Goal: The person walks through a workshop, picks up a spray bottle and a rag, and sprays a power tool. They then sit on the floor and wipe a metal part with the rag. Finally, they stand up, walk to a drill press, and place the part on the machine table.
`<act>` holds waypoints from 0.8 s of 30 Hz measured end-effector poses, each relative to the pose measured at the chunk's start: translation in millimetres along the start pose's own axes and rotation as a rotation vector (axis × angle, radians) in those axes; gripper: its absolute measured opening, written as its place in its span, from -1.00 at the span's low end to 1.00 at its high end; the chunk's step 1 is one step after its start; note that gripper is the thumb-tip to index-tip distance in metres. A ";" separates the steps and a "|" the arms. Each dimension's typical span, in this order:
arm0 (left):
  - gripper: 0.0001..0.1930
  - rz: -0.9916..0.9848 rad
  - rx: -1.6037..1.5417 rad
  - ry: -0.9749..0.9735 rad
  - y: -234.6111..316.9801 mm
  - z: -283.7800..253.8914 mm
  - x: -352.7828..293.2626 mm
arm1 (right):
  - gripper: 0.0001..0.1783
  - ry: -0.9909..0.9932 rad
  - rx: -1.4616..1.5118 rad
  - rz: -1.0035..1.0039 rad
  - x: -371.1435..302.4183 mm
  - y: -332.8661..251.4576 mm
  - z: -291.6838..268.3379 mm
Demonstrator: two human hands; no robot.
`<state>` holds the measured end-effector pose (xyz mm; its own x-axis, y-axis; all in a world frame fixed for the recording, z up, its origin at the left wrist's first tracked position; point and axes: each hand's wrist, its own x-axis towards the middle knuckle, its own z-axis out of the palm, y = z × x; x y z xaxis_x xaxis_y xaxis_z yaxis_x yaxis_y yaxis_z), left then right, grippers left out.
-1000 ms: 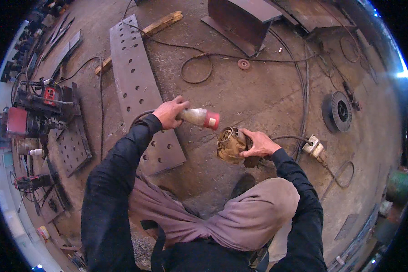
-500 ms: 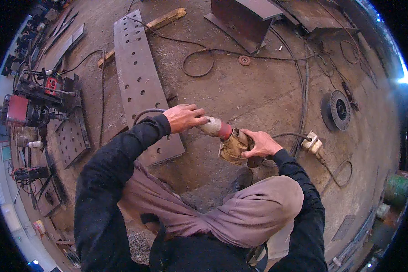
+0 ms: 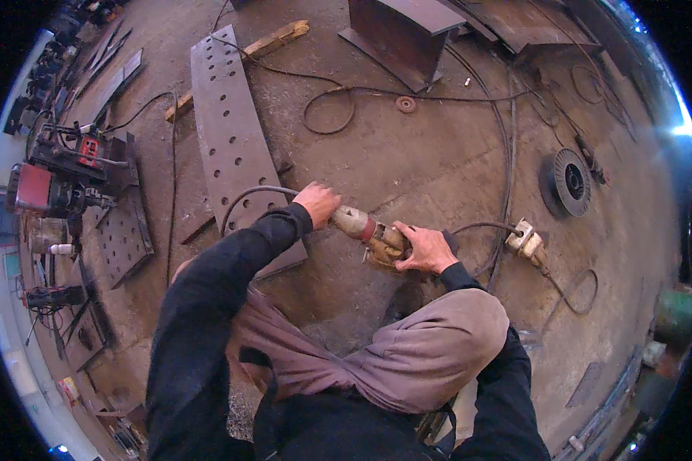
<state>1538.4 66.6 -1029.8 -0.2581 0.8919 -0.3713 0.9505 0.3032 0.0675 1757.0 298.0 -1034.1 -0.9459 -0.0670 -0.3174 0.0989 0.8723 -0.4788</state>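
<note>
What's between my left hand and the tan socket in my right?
In the head view, a pale plug with a red collar lies there, spanning from your left hand to the tan socket in your right hand.

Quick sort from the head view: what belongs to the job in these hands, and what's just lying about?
In the job:
- red-collared plug, in the left hand
- plug's cable
- tan socket, in the right hand

Lying about:
- perforated steel plate
- timber
- dark spool
- small round disc
</note>
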 end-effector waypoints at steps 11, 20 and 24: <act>-0.46 0.029 -0.029 0.063 -26.0 69.4 19.8 | 0.17 0.050 -0.191 0.093 40.1 14.6 30.8; -0.49 0.068 -0.207 -0.038 -34.0 67.8 47.8 | 0.03 -0.037 -0.201 0.059 62.0 32.3 43.8; -0.55 0.086 -0.222 0.014 -35.5 69.7 48.7 | -0.03 -0.023 -0.177 0.054 66.4 35.4 45.2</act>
<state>1504.1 75.9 -1114.9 -0.1819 0.9218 -0.3423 0.9083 0.2909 0.3007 1711.6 302.6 -1109.2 -0.9333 -0.0265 -0.3581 0.0920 0.9464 -0.3097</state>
